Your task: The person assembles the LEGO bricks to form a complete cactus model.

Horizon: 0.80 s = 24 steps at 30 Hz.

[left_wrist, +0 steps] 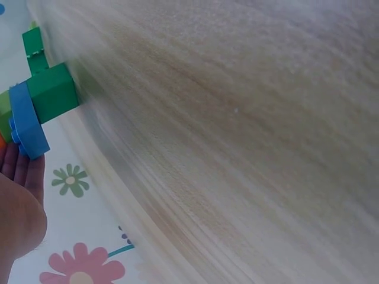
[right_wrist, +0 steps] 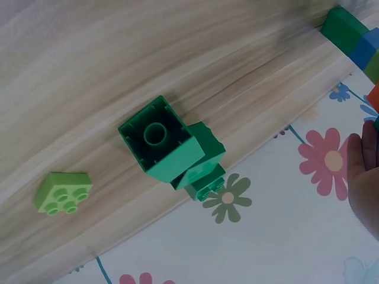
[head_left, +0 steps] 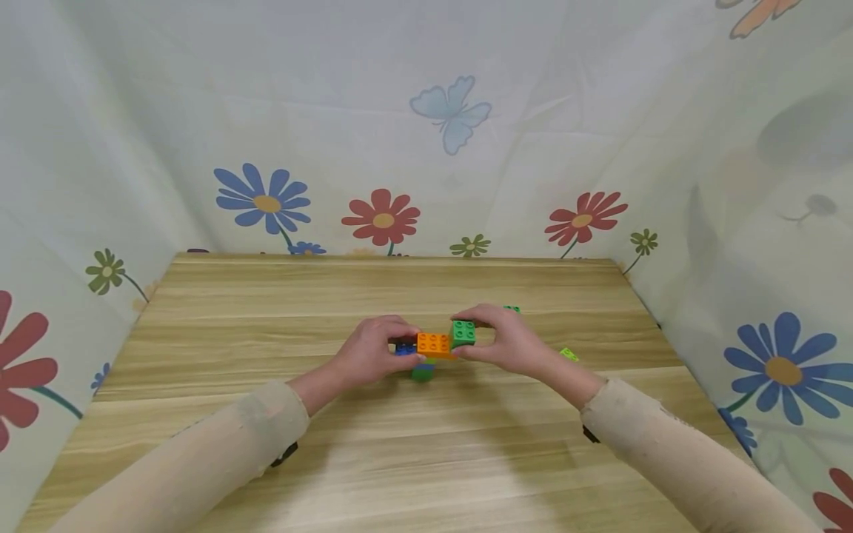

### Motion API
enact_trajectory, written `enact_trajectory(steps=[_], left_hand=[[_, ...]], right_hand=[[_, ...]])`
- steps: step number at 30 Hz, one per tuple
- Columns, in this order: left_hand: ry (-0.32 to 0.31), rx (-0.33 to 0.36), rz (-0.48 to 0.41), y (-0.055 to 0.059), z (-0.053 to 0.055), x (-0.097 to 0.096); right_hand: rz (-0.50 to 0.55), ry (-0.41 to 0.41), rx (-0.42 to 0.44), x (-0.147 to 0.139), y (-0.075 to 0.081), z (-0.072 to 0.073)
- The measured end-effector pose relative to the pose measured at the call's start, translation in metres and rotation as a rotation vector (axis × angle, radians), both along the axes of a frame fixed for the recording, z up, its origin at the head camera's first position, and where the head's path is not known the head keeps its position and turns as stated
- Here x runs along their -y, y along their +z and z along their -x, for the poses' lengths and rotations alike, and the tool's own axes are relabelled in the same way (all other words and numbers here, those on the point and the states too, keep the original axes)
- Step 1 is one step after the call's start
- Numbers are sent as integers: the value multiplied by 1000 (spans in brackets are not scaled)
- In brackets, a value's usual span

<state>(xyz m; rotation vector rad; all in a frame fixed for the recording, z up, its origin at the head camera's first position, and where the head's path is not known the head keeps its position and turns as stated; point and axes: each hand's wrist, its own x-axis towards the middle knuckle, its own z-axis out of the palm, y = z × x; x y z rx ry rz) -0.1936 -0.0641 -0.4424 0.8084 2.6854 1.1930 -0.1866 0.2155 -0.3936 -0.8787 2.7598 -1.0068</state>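
A stack of toy building blocks stands on the table between the two hands. Its base is a green block, with a blue block and a light green block above. An orange block tops it, and a dark blue block shows at its left. My left hand grips the stack around its left side, thumb in front and fingers behind. My right hand pinches a green block between thumb and fingers, at the orange block's right end.
Right of the stack, a light green block lies on the wooden table. Farther back are several green blocks, one with its hollow underside showing. Flower-printed cloth walls in the table's back and sides.
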Motion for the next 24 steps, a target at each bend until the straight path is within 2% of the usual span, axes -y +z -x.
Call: enact_trajectory(steps=[5, 11, 18, 24], left_hand=[[-2, 4, -5, -1, 0, -1], [5, -5, -10, -2, -1, -2], [29, 4, -21, -3, -3, -3], [45, -5, -46, -5, -5, -5]], right_hand=[[95, -47, 58, -9, -6, -4], [153, -93, 119, -19, -11, -9], [169, -131, 137, -27, -20, -14], [193, -162, 193, -32, -29, -21]])
